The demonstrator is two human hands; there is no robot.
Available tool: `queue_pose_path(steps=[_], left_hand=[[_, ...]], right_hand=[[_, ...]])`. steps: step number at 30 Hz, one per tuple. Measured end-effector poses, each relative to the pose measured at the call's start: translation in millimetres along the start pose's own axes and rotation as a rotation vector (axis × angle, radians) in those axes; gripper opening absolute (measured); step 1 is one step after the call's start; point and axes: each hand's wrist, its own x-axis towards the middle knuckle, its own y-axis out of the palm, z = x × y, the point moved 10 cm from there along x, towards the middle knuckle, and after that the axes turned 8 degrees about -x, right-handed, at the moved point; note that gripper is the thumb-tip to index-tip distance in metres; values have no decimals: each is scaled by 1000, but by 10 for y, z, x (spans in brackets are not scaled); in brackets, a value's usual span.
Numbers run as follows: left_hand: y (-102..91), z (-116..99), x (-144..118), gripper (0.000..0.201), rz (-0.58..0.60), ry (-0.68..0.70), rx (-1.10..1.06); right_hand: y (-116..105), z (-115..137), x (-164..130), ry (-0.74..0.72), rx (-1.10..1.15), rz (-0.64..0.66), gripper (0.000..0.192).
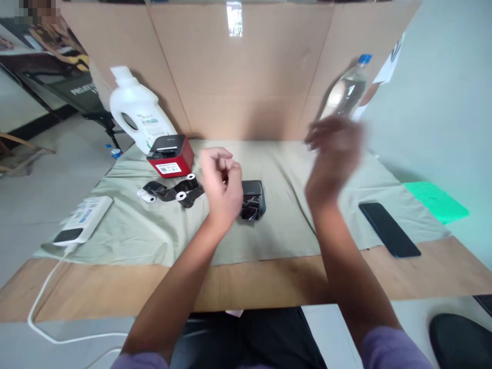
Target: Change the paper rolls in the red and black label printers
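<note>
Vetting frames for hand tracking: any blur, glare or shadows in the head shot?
Head view: right hand badly blurred, finger detail lost; left hand much sharper. Head view: soft, dark shadow on the cardboard panel, bright patch near its top edge; small highlights on the clear bottle. Head view: pixelated block, top-left corner.

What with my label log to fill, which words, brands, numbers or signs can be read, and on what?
"PROJEK…", ending unclear: dark chair back
White handled jug: print too blurred
Red-and-black printer: white label too small
White corded device: lettering blurred
Small black device: nothing readable
Wall paper: partial curved mark, unreadable
</note>
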Motion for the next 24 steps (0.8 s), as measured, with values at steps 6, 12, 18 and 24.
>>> queue_pose_path(steps=[6,12,18,24], left_hand=[[38,1399,-512,32,253,-878,-34],[80,1564,-618,35,222,-960,-247],[63,1637,-600,30,197,-972,-194],[25,1693,-592,24,199,-1039,-120]], right_hand=[[778,-1079,-803,542,170,89,76],[1044,-1026,-931,437,124,227,82],[1008,-999,-921,444,81,208,82],[1014,-1024,-932,442,39,210,81]])
